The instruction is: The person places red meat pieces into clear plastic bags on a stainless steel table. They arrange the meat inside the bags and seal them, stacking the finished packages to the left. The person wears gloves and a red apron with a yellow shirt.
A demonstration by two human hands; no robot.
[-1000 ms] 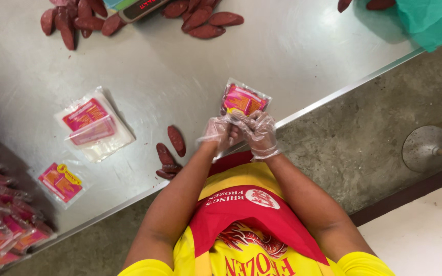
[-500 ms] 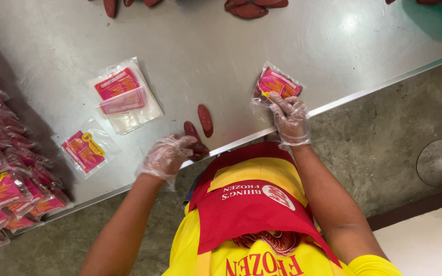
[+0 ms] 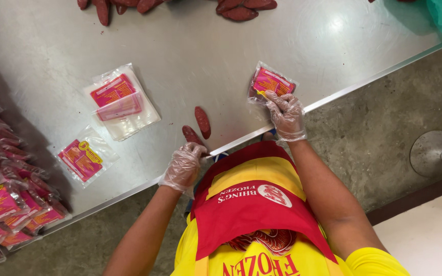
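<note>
Change: half a second ago the left hand hung in the air short of the table edge; it has since come down onto the loose sausages at the near edge, while the right hand stays on its packet
Left hand: in a thin clear plastic glove, fingers curled over the near end of the loose dark red sausages; closed on one of them or merely touching, I cannot tell
Right hand: also gloved, fingers pinched shut on the near edge of the small clear plastic packet with a pink and yellow label
Packet in hand: lies flat on the table, right of the loose sausages, close to the near edge
Loose sausages: short and oval, two showing, side by side just far of the left hand, near the table edge
Table: brushed stainless steel table, its near edge running slantwise up to the right
Empty bags: a stack of clear bags with pink labels left of centre; a single labelled clear bag nearer and further left
Filled packs: a heap of sealed pink-labelled packs at the far left edge of the view
Sausage pile: more dark red sausages along the far side of the table
Clothing: red and yellow apron over a yellow shirt
Floor: grey concrete, a round metal base at the right
</note>
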